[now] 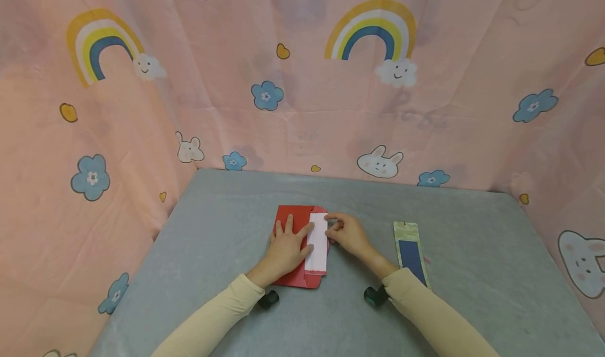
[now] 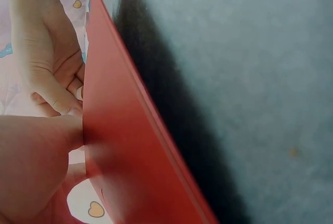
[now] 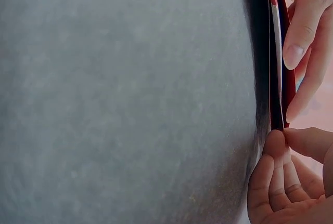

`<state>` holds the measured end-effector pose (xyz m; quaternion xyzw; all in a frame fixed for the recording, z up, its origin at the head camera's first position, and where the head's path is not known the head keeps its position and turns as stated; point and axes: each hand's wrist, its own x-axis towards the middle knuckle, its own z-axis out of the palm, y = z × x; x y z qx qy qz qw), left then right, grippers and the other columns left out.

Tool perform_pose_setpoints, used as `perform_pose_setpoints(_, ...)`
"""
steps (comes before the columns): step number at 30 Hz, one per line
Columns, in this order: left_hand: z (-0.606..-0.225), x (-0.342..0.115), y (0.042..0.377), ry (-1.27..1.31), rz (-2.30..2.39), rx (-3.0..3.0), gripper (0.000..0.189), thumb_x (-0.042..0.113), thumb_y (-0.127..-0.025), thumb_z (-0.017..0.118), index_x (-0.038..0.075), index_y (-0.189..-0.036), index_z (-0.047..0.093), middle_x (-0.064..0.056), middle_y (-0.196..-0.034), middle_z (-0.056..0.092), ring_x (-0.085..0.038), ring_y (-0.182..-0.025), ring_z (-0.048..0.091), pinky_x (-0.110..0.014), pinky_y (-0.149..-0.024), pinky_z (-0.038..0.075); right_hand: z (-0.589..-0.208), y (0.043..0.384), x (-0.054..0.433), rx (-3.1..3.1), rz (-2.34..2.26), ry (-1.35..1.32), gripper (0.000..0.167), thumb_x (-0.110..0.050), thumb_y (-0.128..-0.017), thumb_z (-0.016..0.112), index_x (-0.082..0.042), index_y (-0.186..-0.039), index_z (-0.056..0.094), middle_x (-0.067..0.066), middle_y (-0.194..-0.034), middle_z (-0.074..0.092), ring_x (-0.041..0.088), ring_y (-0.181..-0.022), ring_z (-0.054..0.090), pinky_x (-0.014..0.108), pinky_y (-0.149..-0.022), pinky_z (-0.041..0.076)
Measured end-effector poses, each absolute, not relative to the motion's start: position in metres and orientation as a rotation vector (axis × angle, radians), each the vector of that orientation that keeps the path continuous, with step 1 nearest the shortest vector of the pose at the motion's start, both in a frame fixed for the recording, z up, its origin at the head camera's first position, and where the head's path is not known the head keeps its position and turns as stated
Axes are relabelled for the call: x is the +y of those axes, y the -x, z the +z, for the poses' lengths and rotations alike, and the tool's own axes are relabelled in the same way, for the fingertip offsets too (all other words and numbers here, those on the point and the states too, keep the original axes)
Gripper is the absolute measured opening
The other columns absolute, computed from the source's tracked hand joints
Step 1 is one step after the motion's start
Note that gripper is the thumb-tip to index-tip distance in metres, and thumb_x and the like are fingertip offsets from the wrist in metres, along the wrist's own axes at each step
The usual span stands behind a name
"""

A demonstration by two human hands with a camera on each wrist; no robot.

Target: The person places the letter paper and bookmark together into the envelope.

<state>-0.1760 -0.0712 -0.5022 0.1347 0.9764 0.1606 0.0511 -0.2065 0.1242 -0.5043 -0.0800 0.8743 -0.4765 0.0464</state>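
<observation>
A red paper envelope (image 1: 293,265) lies on the table with a long white packet (image 1: 315,254) along its right side. The packet's short ends are red and jagged. Spread over the envelope, my left hand (image 1: 282,249) presses down with fingers apart, thumb and index finger reaching the packet's left edge. At the packet's right edge, my right hand (image 1: 348,234) pinches the rim between thumb and index finger. The right wrist view shows this pinch beside the thin red layers, the other fingers curled loosely. In the left wrist view the envelope (image 2: 122,130) hides my left fingertips.
To the right lies a green packet (image 1: 405,230) with a dark blue panel, partly behind my right sleeve. Dark wrist camera parts (image 1: 375,296) show by both wrists. A grey cloth covers the table (image 1: 212,231), and a pink printed curtain (image 1: 312,131) hangs around it.
</observation>
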Motion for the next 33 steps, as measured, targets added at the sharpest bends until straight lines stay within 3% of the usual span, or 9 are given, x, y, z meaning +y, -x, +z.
perform_pose_setpoints(9,-0.502,-0.070,0.176,-0.398,0.476,2.966,0.061,0.041,-0.093,0.065,0.030,-0.149,0.044,-0.029,-0.158,0.029,-0.060,-0.140,0.029,-0.070,-0.105,0.036,-0.509,0.205,0.126,2.671,-1.477,0.274,0.038,-0.005,-0.085,0.073,0.000,-0.122,0.065,0.012,-0.072,0.071,0.015,-0.059,0.062,0.022,-0.057,0.046)
perform_pose_setpoints(23,-0.501,-0.070,0.176,-0.388,0.474,2.961,0.063,0.041,-0.092,0.066,0.031,-0.150,0.043,-0.028,-0.158,0.029,-0.059,-0.141,0.029,-0.070,-0.105,0.037,-0.509,0.204,0.135,2.657,-1.413,0.350,0.062,-0.014,-0.082,0.080,-0.006,-0.139,0.056,0.007,-0.067,0.064,0.012,-0.056,0.054,0.023,-0.054,0.045)
perform_pose_setpoints(33,-0.500,-0.070,0.176,-0.404,0.468,2.961,0.062,0.042,-0.093,0.065,0.031,-0.150,0.043,-0.029,-0.158,0.029,-0.060,-0.140,0.029,-0.070,-0.105,0.037,-0.507,0.208,0.135,2.671,-1.268,0.398,0.070,-0.019,-0.079,0.083,-0.007,-0.141,0.054,0.003,-0.067,0.059,0.010,-0.057,0.050,0.022,-0.053,0.041)
